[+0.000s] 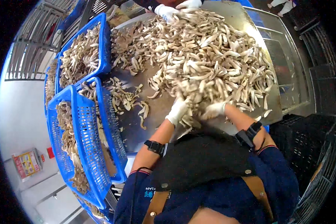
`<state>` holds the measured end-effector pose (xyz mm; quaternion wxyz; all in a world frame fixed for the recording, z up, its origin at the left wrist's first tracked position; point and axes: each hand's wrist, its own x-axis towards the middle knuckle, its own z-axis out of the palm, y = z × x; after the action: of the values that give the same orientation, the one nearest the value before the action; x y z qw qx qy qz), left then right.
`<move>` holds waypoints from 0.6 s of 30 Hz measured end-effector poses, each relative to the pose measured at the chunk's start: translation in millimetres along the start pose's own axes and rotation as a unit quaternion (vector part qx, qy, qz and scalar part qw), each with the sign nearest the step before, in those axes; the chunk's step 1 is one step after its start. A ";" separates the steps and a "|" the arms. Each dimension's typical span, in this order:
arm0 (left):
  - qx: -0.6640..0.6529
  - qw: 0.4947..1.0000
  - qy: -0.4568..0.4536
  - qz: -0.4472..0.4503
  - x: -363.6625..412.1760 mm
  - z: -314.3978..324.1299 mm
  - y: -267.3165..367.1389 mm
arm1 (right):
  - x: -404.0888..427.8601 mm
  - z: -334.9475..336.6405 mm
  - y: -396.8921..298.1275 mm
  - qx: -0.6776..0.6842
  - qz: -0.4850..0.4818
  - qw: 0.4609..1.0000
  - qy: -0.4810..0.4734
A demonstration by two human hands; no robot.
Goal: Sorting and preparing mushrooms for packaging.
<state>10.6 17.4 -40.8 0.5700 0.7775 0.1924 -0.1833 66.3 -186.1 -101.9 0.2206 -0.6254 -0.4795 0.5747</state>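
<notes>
A large heap of pale oyster mushrooms (207, 56) covers much of a metal table (148, 112). My left hand (179, 110), in a white glove, is at the near edge of the heap, its fingertips among the mushrooms. My right hand (215, 109), gloved too, lies a little to the right with its fingers partly hidden and blurred. Between both hands is a blurred clump of mushrooms (197, 103), touching them. Whether either hand grips any of it cannot be told. Loose mushrooms (124, 98) lie on the table left of the heap.
Blue plastic baskets (85, 123) with mushrooms stand along the left side, one tilted. Across the table, a co-worker's gloved hands (166, 12) touch the heap's far edge. Black crates (296, 140) stand at the right, below a metal-framed rack (285, 56). Another person's legs (282, 5) show at top right.
</notes>
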 end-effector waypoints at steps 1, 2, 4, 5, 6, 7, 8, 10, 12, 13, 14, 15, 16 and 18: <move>0.030 0.998 -0.054 -0.016 -1.0 -7.5 22.4 | -12.5 -15.8 4.2 -0.057 -0.012 0.995 0.082; -0.036 0.985 -0.090 0.140 13.8 -25.3 -14.8 | -19.3 -41.0 -24.2 -0.079 0.077 0.989 0.096; -0.076 0.994 -0.031 0.070 1.6 -37.1 25.0 | -57.6 -57.1 -35.6 0.004 0.250 0.947 0.201; -0.030 0.990 0.089 0.102 2.4 -54.9 15.9 | -63.2 -59.3 -37.9 0.081 0.299 0.911 0.271; 0.024 0.969 0.218 0.116 -0.5 -76.5 8.2 | -70.1 -60.9 -49.9 0.126 0.279 0.889 0.340; 0.161 0.896 0.373 0.181 10.0 -103.4 -25.0 | -76.0 -61.2 -57.6 0.169 0.262 0.858 0.409; 0.111 0.881 0.433 0.158 24.3 -126.7 -51.9 | -79.5 -54.2 -36.7 0.140 0.243 0.817 0.504; 0.018 0.851 0.521 0.058 22.4 -209.2 -142.8 | -75.1 -71.5 -76.6 0.081 0.203 0.853 0.474; 0.084 0.835 0.533 -0.110 46.9 -214.9 -147.9 | -67.9 -68.1 -74.0 -0.032 0.183 0.865 0.465; 0.121 0.825 0.532 -0.148 62.5 -200.4 -139.8 | -65.0 -66.6 -84.7 -0.083 0.160 0.866 0.466; 0.135 0.825 0.526 -0.154 77.9 -183.5 -127.6 | -53.8 -61.9 -89.0 -0.116 0.086 0.863 0.484; 0.088 0.832 0.541 -0.082 77.8 -198.8 -142.2 | -28.4 -58.4 -93.7 -0.019 0.057 0.926 0.373; 0.021 0.899 0.434 -0.061 100.7 -168.1 -119.0 | -22.1 -49.4 -97.3 0.011 -0.054 0.916 0.399; -0.157 0.952 0.259 0.038 125.9 -95.7 -77.3 | 26.2 -15.0 -84.0 0.150 -0.098 0.966 0.183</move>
<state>85.8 141.7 -140.3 0.6223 0.7055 0.3300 0.0784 48.0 -122.4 -42.1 0.4516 -0.6296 -0.3979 0.4913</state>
